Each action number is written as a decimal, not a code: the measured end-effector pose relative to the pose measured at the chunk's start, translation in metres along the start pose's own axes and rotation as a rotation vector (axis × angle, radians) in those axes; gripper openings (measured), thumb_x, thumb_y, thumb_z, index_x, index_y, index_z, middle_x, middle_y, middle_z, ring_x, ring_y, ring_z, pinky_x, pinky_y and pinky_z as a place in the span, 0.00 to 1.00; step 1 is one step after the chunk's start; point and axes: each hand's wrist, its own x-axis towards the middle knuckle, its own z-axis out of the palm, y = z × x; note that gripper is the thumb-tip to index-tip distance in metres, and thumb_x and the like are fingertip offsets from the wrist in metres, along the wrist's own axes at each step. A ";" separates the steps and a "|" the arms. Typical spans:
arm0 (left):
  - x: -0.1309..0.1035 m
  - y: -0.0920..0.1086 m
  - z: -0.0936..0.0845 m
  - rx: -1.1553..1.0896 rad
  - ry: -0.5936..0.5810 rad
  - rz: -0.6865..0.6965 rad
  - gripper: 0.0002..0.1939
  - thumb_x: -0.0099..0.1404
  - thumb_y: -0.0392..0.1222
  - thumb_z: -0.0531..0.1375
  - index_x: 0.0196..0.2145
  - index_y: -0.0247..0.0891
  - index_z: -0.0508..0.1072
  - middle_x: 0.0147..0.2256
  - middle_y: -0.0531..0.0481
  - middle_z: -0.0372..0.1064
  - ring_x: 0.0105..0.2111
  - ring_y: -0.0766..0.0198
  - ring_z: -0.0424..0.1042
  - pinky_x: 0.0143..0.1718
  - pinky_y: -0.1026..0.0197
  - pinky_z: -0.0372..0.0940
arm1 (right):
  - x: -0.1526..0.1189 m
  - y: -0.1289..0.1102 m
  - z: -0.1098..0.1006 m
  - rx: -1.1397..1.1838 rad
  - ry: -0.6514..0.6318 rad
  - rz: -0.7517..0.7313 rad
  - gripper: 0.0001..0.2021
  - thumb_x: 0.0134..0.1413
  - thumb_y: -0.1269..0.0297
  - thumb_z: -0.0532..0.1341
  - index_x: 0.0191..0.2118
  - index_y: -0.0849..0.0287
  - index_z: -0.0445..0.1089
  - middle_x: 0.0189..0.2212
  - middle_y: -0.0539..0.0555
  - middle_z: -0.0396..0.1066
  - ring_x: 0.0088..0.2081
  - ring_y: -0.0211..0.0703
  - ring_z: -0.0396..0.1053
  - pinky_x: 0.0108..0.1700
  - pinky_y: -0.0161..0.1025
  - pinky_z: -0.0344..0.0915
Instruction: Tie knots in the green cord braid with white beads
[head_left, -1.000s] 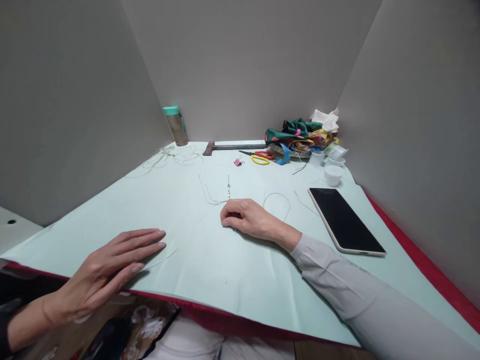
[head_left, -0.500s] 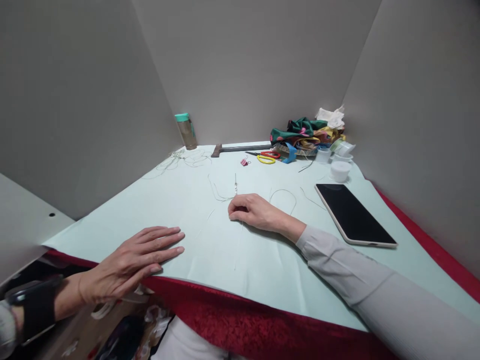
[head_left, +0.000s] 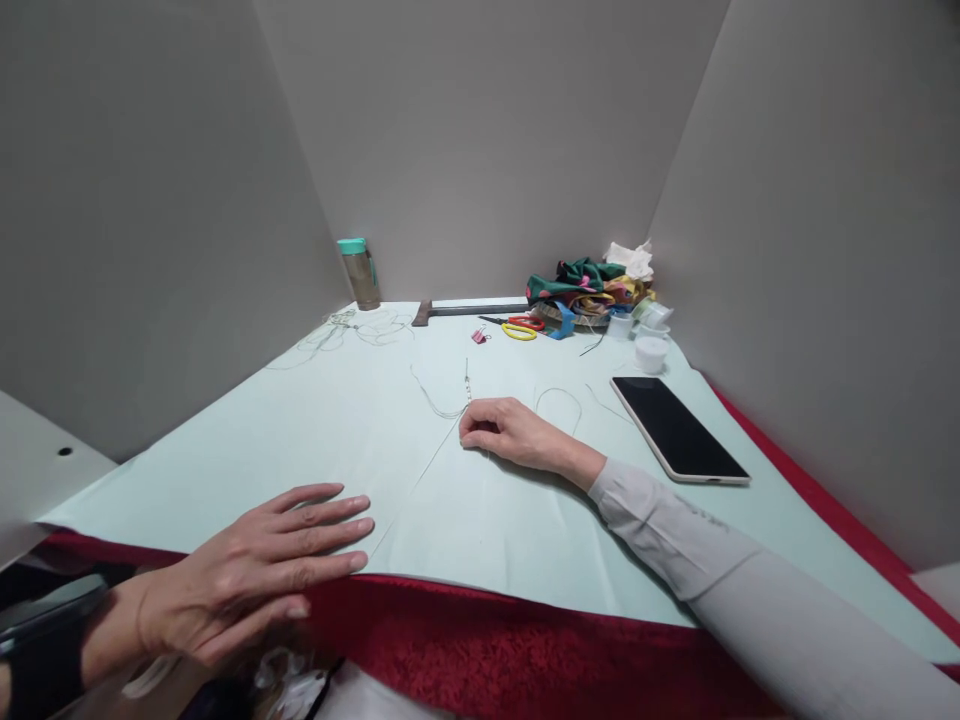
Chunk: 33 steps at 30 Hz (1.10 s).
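My right hand (head_left: 504,430) rests on the pale green table cover with its thumb and fingers pinched at the lower end of a thin beaded cord (head_left: 468,385). Loose strands (head_left: 431,400) curve off to the left of the pinch. From there a fine pale thread (head_left: 420,478) runs in a straight line towards the near edge, ending by the fingertips of my left hand (head_left: 277,555). That hand is open, palm down at the front edge, fingers spread. Whether the thread touches it I cannot tell.
Scissors (head_left: 519,330), a pink binder clip (head_left: 479,337) and a hammer (head_left: 422,314) lie at the back. A bottle (head_left: 361,280) and tangled cord (head_left: 341,335) are back left. Fabric (head_left: 589,280), white tubs (head_left: 651,355) and a tablet (head_left: 679,430) stand right.
My left hand has moved towards me, its fingers spreading wider. The pale thread now lies in a longer straight line. My right hand keeps its pinch, and the view has shifted slightly.
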 end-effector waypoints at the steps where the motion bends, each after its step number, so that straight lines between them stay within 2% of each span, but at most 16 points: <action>1: 0.003 0.003 -0.002 -0.013 0.017 -0.004 0.33 0.84 0.37 0.54 0.81 0.51 0.64 0.73 0.46 0.77 0.77 0.50 0.71 0.81 0.42 0.62 | 0.000 -0.001 0.000 -0.001 0.005 0.000 0.21 0.77 0.53 0.71 0.66 0.57 0.76 0.63 0.60 0.78 0.57 0.55 0.81 0.59 0.58 0.82; 3: 0.015 0.004 -0.008 -0.045 0.057 -0.026 0.32 0.82 0.37 0.55 0.78 0.53 0.69 0.68 0.49 0.83 0.71 0.50 0.79 0.74 0.47 0.72 | -0.001 -0.001 0.001 0.001 0.012 0.000 0.20 0.77 0.53 0.71 0.65 0.57 0.76 0.63 0.60 0.78 0.57 0.55 0.81 0.58 0.58 0.82; 5: 0.037 -0.004 -0.013 -0.073 0.126 -0.093 0.30 0.81 0.34 0.55 0.74 0.54 0.74 0.59 0.51 0.89 0.61 0.52 0.84 0.62 0.52 0.80 | -0.002 0.001 0.003 0.009 0.019 0.001 0.20 0.78 0.53 0.71 0.65 0.57 0.77 0.62 0.60 0.79 0.56 0.55 0.81 0.58 0.57 0.82; 7: 0.068 -0.023 -0.014 -0.064 0.227 -0.186 0.27 0.82 0.31 0.55 0.68 0.55 0.79 0.54 0.50 0.89 0.54 0.51 0.85 0.57 0.50 0.79 | -0.003 0.002 0.005 0.019 0.025 0.002 0.19 0.78 0.53 0.70 0.64 0.57 0.77 0.61 0.60 0.79 0.55 0.54 0.81 0.57 0.56 0.83; 9: 0.104 -0.052 -0.009 -0.039 0.290 -0.279 0.18 0.84 0.37 0.58 0.63 0.48 0.83 0.52 0.44 0.87 0.51 0.48 0.81 0.54 0.47 0.77 | -0.005 0.001 0.006 0.031 0.039 0.001 0.17 0.78 0.53 0.70 0.61 0.58 0.78 0.58 0.59 0.80 0.53 0.52 0.82 0.56 0.55 0.83; 10: 0.121 -0.067 -0.004 -0.042 0.265 -0.317 0.15 0.84 0.42 0.62 0.61 0.44 0.84 0.52 0.41 0.85 0.52 0.45 0.80 0.54 0.44 0.76 | -0.005 0.001 0.007 0.040 0.048 -0.001 0.15 0.78 0.54 0.70 0.59 0.58 0.79 0.55 0.57 0.81 0.52 0.51 0.82 0.56 0.54 0.83; 12: 0.149 -0.095 0.007 -0.065 0.214 -0.353 0.15 0.82 0.49 0.67 0.59 0.39 0.84 0.52 0.39 0.83 0.51 0.44 0.79 0.51 0.42 0.76 | -0.007 -0.001 0.008 0.062 0.069 -0.013 0.07 0.79 0.60 0.69 0.50 0.59 0.80 0.48 0.54 0.82 0.48 0.48 0.81 0.55 0.51 0.81; 14: 0.165 -0.115 0.016 -0.123 0.142 -0.355 0.15 0.80 0.51 0.69 0.54 0.38 0.83 0.49 0.44 0.81 0.49 0.48 0.79 0.50 0.44 0.77 | -0.009 -0.004 0.009 0.090 0.092 -0.030 0.07 0.79 0.68 0.66 0.43 0.57 0.78 0.41 0.52 0.80 0.44 0.45 0.78 0.54 0.47 0.77; 16: 0.172 -0.126 0.020 -0.200 0.084 -0.336 0.12 0.81 0.50 0.69 0.49 0.39 0.82 0.47 0.46 0.80 0.47 0.51 0.79 0.50 0.46 0.77 | -0.010 -0.006 0.009 0.118 0.112 -0.045 0.10 0.78 0.73 0.65 0.39 0.56 0.76 0.39 0.51 0.79 0.42 0.44 0.75 0.53 0.43 0.73; 21: 0.172 -0.141 0.013 -0.392 0.007 -0.271 0.11 0.83 0.46 0.67 0.41 0.42 0.84 0.49 0.48 0.81 0.48 0.54 0.80 0.49 0.54 0.75 | -0.011 -0.008 0.011 0.152 0.119 -0.074 0.13 0.79 0.72 0.62 0.37 0.55 0.71 0.36 0.50 0.77 0.41 0.42 0.70 0.48 0.40 0.67; 27: 0.168 -0.156 0.007 -0.477 0.004 -0.240 0.07 0.82 0.41 0.67 0.45 0.48 0.86 0.52 0.50 0.84 0.49 0.58 0.81 0.51 0.60 0.74 | -0.012 -0.010 0.010 0.149 0.136 -0.076 0.15 0.77 0.76 0.60 0.35 0.54 0.66 0.32 0.47 0.72 0.36 0.39 0.65 0.42 0.38 0.63; 30: 0.169 -0.157 0.008 -0.441 0.040 -0.226 0.11 0.82 0.38 0.64 0.41 0.47 0.85 0.50 0.50 0.85 0.48 0.58 0.82 0.50 0.60 0.74 | -0.012 -0.013 0.008 0.154 0.135 -0.089 0.16 0.81 0.73 0.58 0.36 0.53 0.64 0.32 0.47 0.72 0.36 0.39 0.64 0.42 0.38 0.64; 33: 0.171 -0.153 0.013 -0.343 0.145 -0.253 0.12 0.82 0.36 0.61 0.40 0.44 0.82 0.47 0.47 0.85 0.47 0.55 0.81 0.49 0.56 0.74 | -0.012 -0.013 0.007 0.156 0.138 -0.104 0.16 0.83 0.70 0.59 0.36 0.53 0.64 0.32 0.47 0.72 0.36 0.39 0.65 0.43 0.38 0.64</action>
